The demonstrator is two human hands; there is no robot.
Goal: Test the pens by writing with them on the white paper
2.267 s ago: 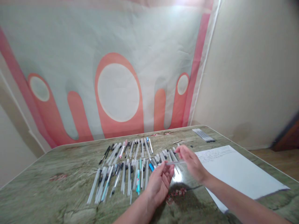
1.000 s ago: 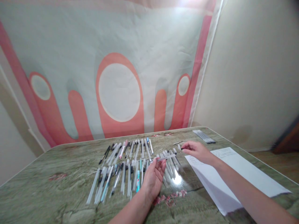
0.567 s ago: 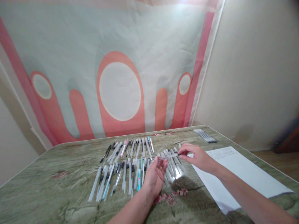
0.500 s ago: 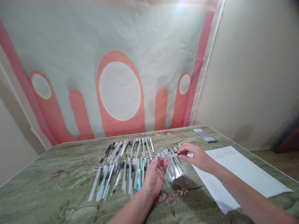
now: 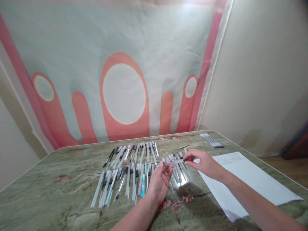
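A translucent pen (image 5: 175, 162) with a dark end lies level between my two hands, above the table. Its left end is pinched by the fingertips of my left hand (image 5: 159, 184), palm turned up. At the dark right end, the thumb and fingers of my right hand (image 5: 203, 163) are closed on the pen. Directly beneath and behind it is a group of clear pens (image 5: 179, 176) on the table, partly hidden by my hands. Whether the dark end is a cap or a tip is too small to tell.
Left of my hands, two rows of pens, a back row (image 5: 120, 157) and a front row (image 5: 103, 192), lie on the stone-patterned table (image 5: 60, 199). A sheet of paper (image 5: 250, 183) with writing lies under my right forearm. Several aligned pens (image 5: 211, 140) lie at the back right.
Both hands stay almost in place on the pen. My right hand has shifted very slightly, and a little more of the dark end shows.
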